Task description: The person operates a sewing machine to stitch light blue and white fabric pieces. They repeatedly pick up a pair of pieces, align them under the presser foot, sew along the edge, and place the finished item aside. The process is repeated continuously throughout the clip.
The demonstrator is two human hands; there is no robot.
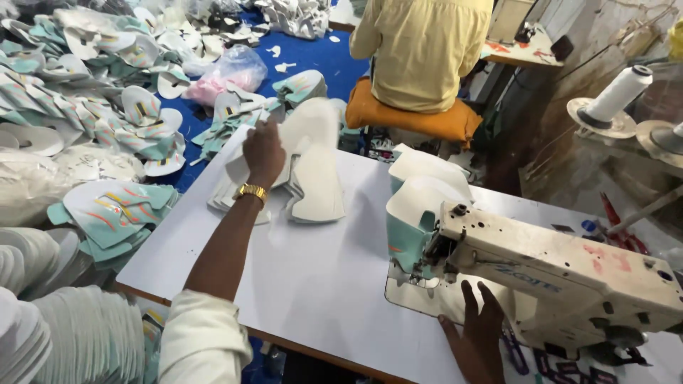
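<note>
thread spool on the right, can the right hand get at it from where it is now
Probably not easily: the right hand rests low at the near table edge, and the sewing machine body stands between it and the white thread spool, which sits on a stand beyond.

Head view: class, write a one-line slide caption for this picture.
Left hand reaches onto a stack of white cut pieces on the white table; right hand rests by the sewing machine.

Two hands (265,153), one sewing machine (555,277)
</note>
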